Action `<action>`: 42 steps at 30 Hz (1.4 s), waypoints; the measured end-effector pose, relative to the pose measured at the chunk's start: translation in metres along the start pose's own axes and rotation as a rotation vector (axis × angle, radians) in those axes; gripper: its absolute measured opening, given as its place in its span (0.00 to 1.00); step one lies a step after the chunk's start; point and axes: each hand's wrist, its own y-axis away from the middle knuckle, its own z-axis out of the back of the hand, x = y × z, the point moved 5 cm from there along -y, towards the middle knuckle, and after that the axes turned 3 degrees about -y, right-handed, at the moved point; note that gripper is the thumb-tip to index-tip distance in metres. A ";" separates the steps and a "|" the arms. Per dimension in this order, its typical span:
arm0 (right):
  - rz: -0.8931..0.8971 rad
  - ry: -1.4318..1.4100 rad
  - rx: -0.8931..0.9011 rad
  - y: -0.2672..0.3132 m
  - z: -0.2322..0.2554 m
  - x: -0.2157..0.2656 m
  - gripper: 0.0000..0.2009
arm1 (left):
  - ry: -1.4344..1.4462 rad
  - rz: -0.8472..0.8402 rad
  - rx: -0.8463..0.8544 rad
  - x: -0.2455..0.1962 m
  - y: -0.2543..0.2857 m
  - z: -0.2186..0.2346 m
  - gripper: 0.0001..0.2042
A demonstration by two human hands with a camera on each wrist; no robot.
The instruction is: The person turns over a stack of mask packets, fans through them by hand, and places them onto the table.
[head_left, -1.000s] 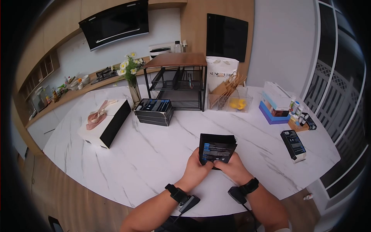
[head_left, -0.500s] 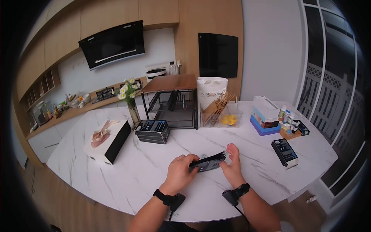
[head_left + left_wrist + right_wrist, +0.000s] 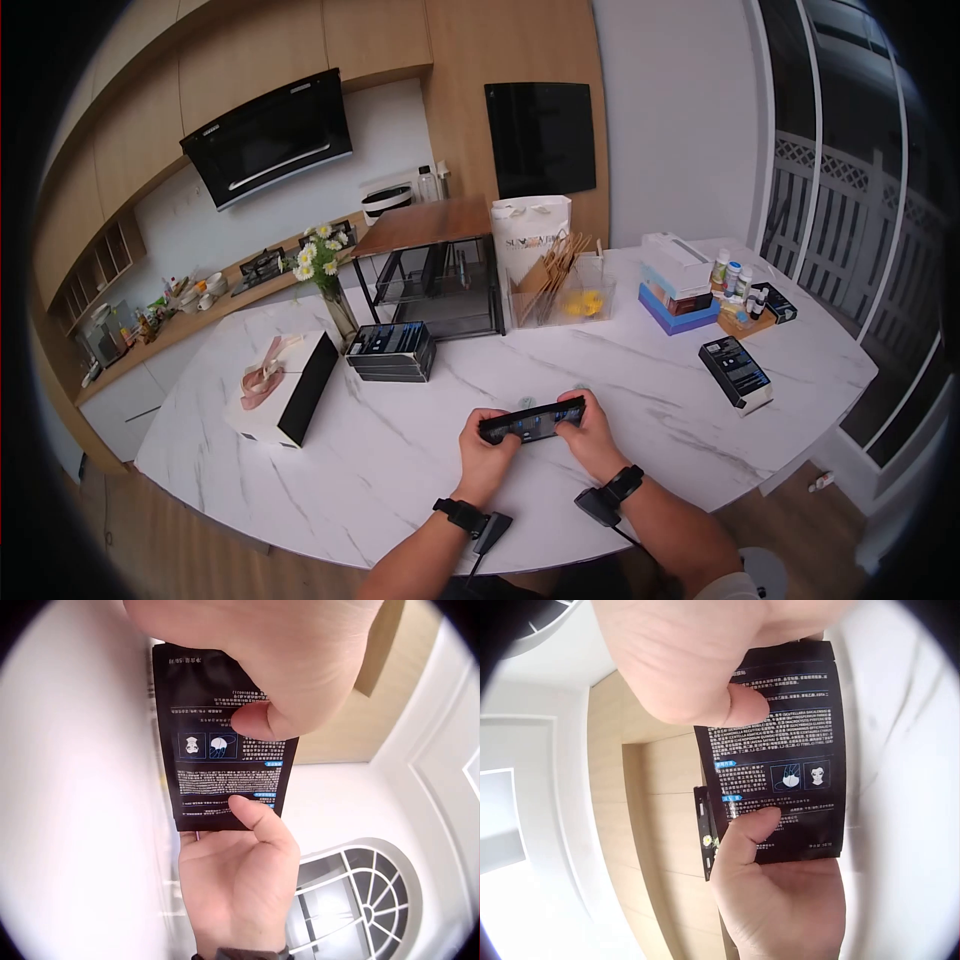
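Note:
A stack of black face mask sachets (image 3: 535,422) is held sideways over the table's front part. My left hand (image 3: 484,455) grips its left end and my right hand (image 3: 594,435) its right end, thumbs on the near face. In the left wrist view, the sachets' printed back (image 3: 225,769) shows rows of small text, blue labels and two little drawings, one of a face. The right wrist view shows both thumbs pressing on this printed side (image 3: 780,742); most of the other fingers are hidden behind the sachets.
Black boxes (image 3: 390,352) are stacked left of centre, beside a white box with a pink ribbon (image 3: 275,385). Behind stand a flower vase (image 3: 338,308), a wood-topped rack (image 3: 430,230) and a clear organizer (image 3: 560,308). Rightward lie another black box (image 3: 735,370), stacked cartons (image 3: 678,285) and small bottles (image 3: 735,278).
The sachets were upright between both hands, then tipped flatter while the right fingers opened at their edge. Now they lie sideways, held at both ends. The head view has shifted too.

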 end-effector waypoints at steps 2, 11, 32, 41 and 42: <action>-0.037 0.034 0.017 0.000 0.004 -0.009 0.17 | -0.063 0.022 0.000 0.008 0.004 -0.001 0.15; -0.150 0.039 0.093 0.000 0.009 0.021 0.21 | -0.109 0.026 -0.003 0.011 0.007 -0.008 0.22; -0.034 0.290 0.113 -0.010 0.011 -0.004 0.18 | -0.205 0.014 0.034 0.006 0.006 -0.004 0.37; 0.017 0.182 0.025 -0.002 0.002 0.005 0.17 | -0.146 -0.025 0.006 -0.012 0.009 0.003 0.35; 0.050 0.134 0.015 -0.002 0.002 0.009 0.16 | -0.121 -0.036 0.002 -0.017 0.009 0.003 0.33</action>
